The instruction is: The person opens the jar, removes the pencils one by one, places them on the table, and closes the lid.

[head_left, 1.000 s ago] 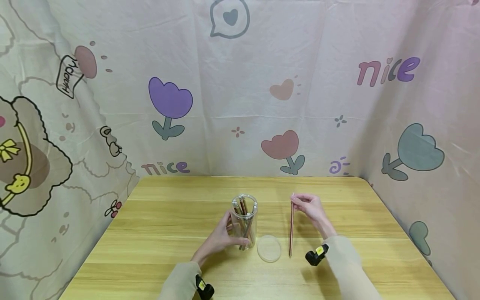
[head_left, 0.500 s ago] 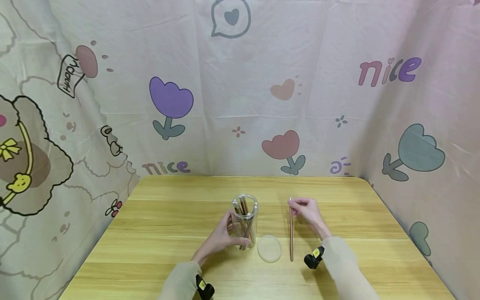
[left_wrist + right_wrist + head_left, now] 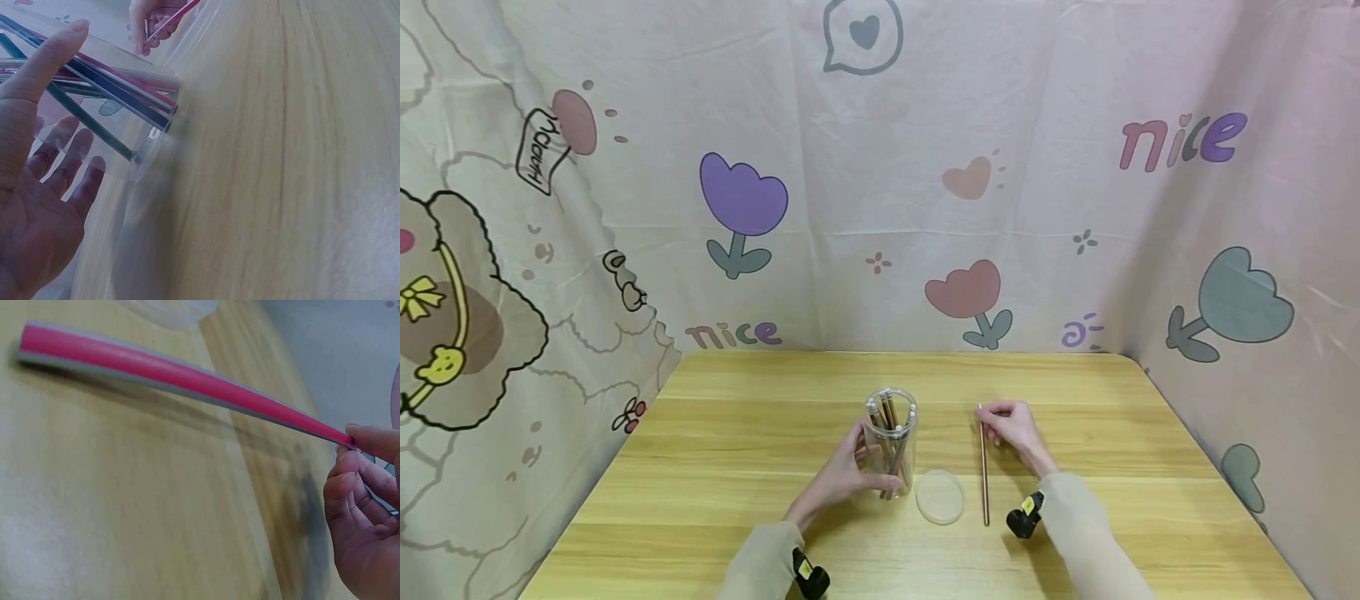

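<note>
My left hand (image 3: 842, 477) grips a clear jar (image 3: 910, 457) from its left side, thumb across the front. Inside the jar several pencils (image 3: 889, 410) lean with white-tipped ends up; the left wrist view shows pink, dark blue and green ones (image 3: 94, 122). Over on the right, my right hand (image 3: 1013, 425) pinches the far end of one pencil (image 3: 984, 479) between thumb and fingertips. Up close in the right wrist view, that pencil (image 3: 175, 372) is pink with grey stripes. Its near end is low over the table; whether it touches cannot be told.
A clear round lid (image 3: 940, 497) lies flat on the wooden table (image 3: 715, 467), between the jar and the held pencil. A patterned cloth (image 3: 865, 208) hangs behind the table and at both sides. Black cameras (image 3: 1024, 517) are strapped to the wrists.
The right hand has come nearer and lower with the pencil, whose near end has moved slightly toward me. The left hand and the jar have stayed in place.
</note>
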Action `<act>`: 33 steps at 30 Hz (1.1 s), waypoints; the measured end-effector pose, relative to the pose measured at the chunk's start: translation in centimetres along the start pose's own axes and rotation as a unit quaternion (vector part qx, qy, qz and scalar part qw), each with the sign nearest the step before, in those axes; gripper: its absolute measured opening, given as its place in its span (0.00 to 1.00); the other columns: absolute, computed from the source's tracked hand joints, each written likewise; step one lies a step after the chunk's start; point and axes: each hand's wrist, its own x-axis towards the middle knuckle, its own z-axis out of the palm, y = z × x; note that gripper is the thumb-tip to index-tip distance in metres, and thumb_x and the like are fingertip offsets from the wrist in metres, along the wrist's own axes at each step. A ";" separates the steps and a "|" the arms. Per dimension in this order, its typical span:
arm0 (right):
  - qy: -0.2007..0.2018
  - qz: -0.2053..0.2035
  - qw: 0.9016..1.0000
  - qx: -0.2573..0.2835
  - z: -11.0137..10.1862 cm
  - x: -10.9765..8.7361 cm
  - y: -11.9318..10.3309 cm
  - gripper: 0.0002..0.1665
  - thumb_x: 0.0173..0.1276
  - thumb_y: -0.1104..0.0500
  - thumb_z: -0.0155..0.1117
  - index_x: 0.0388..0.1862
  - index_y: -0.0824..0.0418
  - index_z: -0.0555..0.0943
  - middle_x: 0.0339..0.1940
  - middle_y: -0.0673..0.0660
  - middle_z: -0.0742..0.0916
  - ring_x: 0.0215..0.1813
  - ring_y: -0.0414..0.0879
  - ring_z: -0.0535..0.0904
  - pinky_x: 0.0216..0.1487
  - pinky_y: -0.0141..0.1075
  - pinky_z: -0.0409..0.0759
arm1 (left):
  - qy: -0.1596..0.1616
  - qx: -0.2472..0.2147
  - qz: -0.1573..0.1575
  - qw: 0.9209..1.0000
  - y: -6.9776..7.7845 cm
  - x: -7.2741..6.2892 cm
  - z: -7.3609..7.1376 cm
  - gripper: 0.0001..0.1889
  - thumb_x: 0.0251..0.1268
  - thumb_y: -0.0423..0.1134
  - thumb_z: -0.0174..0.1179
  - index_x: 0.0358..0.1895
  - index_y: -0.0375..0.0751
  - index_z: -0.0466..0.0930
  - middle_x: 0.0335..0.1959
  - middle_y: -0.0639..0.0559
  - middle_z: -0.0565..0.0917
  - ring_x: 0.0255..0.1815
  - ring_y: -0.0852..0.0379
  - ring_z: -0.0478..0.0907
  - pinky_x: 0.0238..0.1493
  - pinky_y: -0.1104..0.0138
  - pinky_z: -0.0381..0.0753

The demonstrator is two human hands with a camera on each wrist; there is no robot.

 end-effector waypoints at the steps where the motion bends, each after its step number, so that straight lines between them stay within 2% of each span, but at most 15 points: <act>1: 0.001 0.000 1.000 -0.003 0.0 0.1 0.1 0.16 0.68 0.64 0.66 0.47 0.78 0.82 0.20 0.52 0.83 0.18 0.38 0.72 0.17 0.25 0.73 | 0.000 0.000 0.000 1.000 0.0 0.0 0.0 0.51 0.45 0.43 0.81 0.73 0.52 0.59 0.72 0.43 0.72 0.72 0.35 0.69 0.73 0.35 0.66; 10: 0.000 -0.001 0.999 -0.048 0.4 0.2 0.8 0.14 0.69 0.62 0.67 0.42 0.75 0.84 0.19 0.52 0.84 0.16 0.37 0.72 0.15 0.26 0.71 | -0.001 -0.002 0.002 1.000 0.0 0.0 0.0 0.50 0.45 0.43 0.81 0.72 0.51 0.59 0.71 0.43 0.72 0.72 0.35 0.69 0.73 0.35 0.66; 19: 0.005 0.001 0.998 -0.068 0.9 0.4 0.8 0.10 0.66 0.63 0.69 0.38 0.72 0.86 0.16 0.51 0.83 0.14 0.38 0.71 0.14 0.25 0.69 | -0.002 -0.002 0.006 1.000 0.1 0.0 0.0 0.48 0.45 0.43 0.81 0.70 0.50 0.61 0.71 0.42 0.73 0.72 0.35 0.70 0.73 0.35 0.66; 26: 0.004 -0.020 0.995 -0.102 1.0 0.3 1.0 0.09 0.64 0.63 0.70 0.35 0.72 0.85 0.15 0.53 0.85 0.13 0.38 0.73 0.13 0.27 0.73 | -0.002 -0.003 0.005 1.000 0.1 0.0 0.0 0.49 0.44 0.43 0.81 0.71 0.49 0.60 0.70 0.42 0.73 0.72 0.35 0.70 0.73 0.35 0.66; 33: 0.026 -0.017 0.992 -0.125 1.4 0.4 1.0 0.08 0.63 0.64 0.71 0.34 0.70 0.84 0.14 0.52 0.84 0.12 0.38 0.73 0.13 0.27 0.74 | -0.001 -0.005 0.000 1.000 0.2 -0.1 0.0 0.50 0.44 0.42 0.81 0.72 0.50 0.60 0.71 0.42 0.73 0.72 0.35 0.69 0.73 0.35 0.66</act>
